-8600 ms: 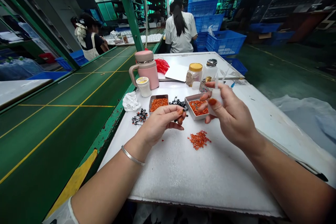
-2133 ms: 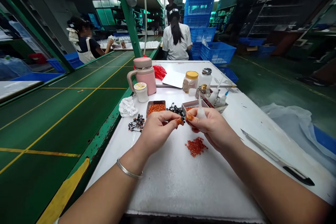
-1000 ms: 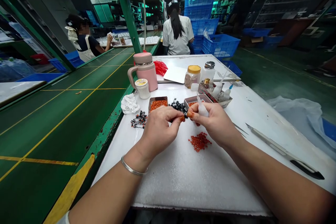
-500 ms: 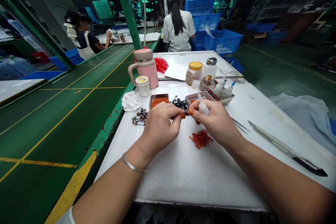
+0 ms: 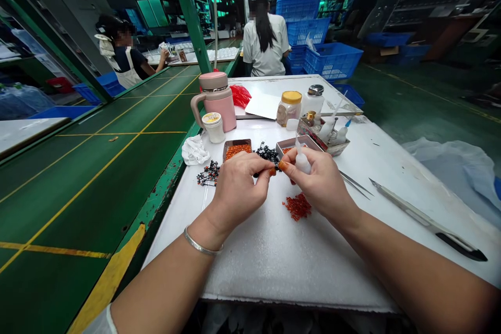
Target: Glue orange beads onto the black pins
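Note:
My left hand (image 5: pixel 238 185) is pinched shut on a tiny piece I cannot make out, fingertips meeting those of my right hand (image 5: pixel 317 180). The right hand grips a small white squeeze bottle (image 5: pixel 301 159) with its nozzle pointing up, and pinches toward the left fingertips. Below them a loose heap of orange beads (image 5: pixel 298 205) lies on the white foam pad (image 5: pixel 274 255). Behind the hands stand two small trays of orange beads (image 5: pixel 236 150) and a pile of black parts (image 5: pixel 267 154).
A pink mug (image 5: pixel 216 100), small white jar (image 5: pixel 213 127), yellow-lidded jar (image 5: pixel 288 107), crumpled tissue (image 5: pixel 194 150), more black parts (image 5: pixel 208 173), tweezers (image 5: pixel 354 183) and a long knife (image 5: pixel 428 220) lie on the table. Green conveyor (image 5: pixel 78 167) runs left. Two other people work farther back.
Over the earlier frames my hands came together from apart to a fingertip pinch. In the last half second they hardly moved; the view shifted slightly.

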A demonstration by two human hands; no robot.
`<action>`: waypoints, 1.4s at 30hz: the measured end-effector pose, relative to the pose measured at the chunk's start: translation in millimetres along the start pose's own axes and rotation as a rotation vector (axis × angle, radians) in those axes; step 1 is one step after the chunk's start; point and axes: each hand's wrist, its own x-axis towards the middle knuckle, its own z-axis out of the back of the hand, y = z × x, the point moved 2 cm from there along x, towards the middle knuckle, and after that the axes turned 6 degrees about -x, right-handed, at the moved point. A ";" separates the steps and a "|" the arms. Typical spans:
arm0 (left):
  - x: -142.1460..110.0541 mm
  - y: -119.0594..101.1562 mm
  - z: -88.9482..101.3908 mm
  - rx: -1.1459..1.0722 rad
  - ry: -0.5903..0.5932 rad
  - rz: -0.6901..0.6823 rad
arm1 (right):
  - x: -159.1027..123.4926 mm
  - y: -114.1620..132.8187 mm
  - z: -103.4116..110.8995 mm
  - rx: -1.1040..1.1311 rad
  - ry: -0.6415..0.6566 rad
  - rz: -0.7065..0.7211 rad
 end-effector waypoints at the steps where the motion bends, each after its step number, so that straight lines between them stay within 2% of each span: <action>1: 0.1 0.2 -0.1 -0.005 0.001 0.005 | -0.1 0.4 0.0 -0.015 -0.006 0.006; 6: 1.5 0.7 -0.1 -0.096 0.008 0.055 | -1.6 0.6 -0.3 -0.049 -0.042 0.025; 12: 3.3 -0.7 1.3 -0.269 0.041 0.198 | -2.6 -1.0 1.4 0.092 -0.079 0.005; 16: 3.9 -1.2 2.4 -0.378 0.048 0.266 | -3.8 2.0 6.2 0.090 -0.145 0.038; 21: 3.7 0.1 2.1 -0.509 0.063 0.321 | -6.6 8.4 9.1 0.003 -0.256 0.193; 25: 3.3 1.3 2.3 -0.602 0.098 0.336 | -9.5 10.0 7.7 -0.036 -0.269 0.411; 28: 2.7 2.7 2.9 -0.669 0.129 0.348 | -11.5 7.9 7.3 -0.063 -0.270 0.494; 42: 1.5 8.6 -1.5 -0.983 0.179 0.432 | -10.7 8.9 8.7 -0.032 -0.242 0.459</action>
